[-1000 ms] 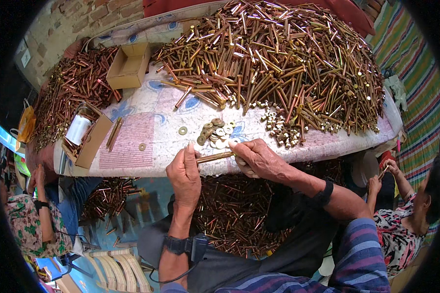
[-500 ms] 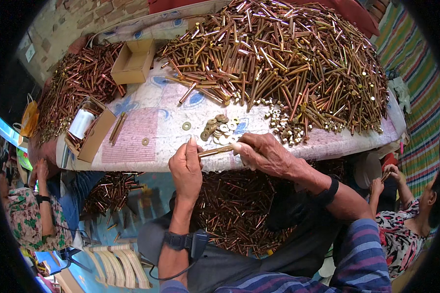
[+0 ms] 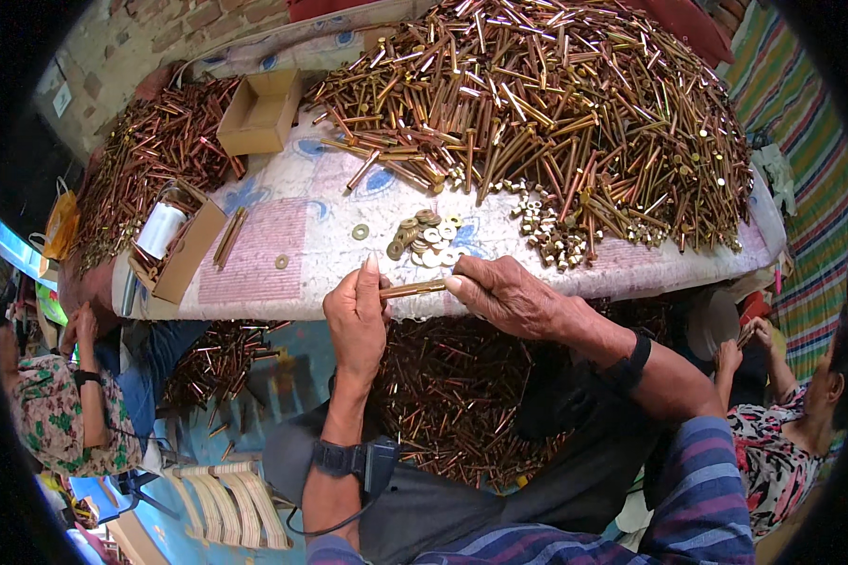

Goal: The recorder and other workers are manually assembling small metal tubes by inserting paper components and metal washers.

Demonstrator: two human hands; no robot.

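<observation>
Between my two hands a long brass-coloured bolt (image 3: pixel 413 289) lies nearly level, just over the table's near edge. My left hand (image 3: pixel 356 315) grips its left end, thumb pointing up. The fingers of my right hand (image 3: pixel 509 297) pinch the other end, which they cover. Just beyond the bolt is a small heap of flat metal washers (image 3: pixel 428 237). One loose washer (image 3: pixel 361 232) lies left of that heap, and another washer (image 3: pixel 282 262) sits farther left. Short pale nuts (image 3: pixel 561 245) are scattered beyond my right hand.
A huge pile of bolts (image 3: pixel 556 113) covers the table's far right; a smaller pile (image 3: pixel 160 151) is at left. An empty carton (image 3: pixel 259 113) and a box with a white roll (image 3: pixel 190 254) stand near it. More bolts (image 3: pixel 452 405) lie below. People sit at both sides.
Both hands keep hold of the bolt and have barely shifted. The whole view has moved slightly, so the table's edge sits a little higher.
</observation>
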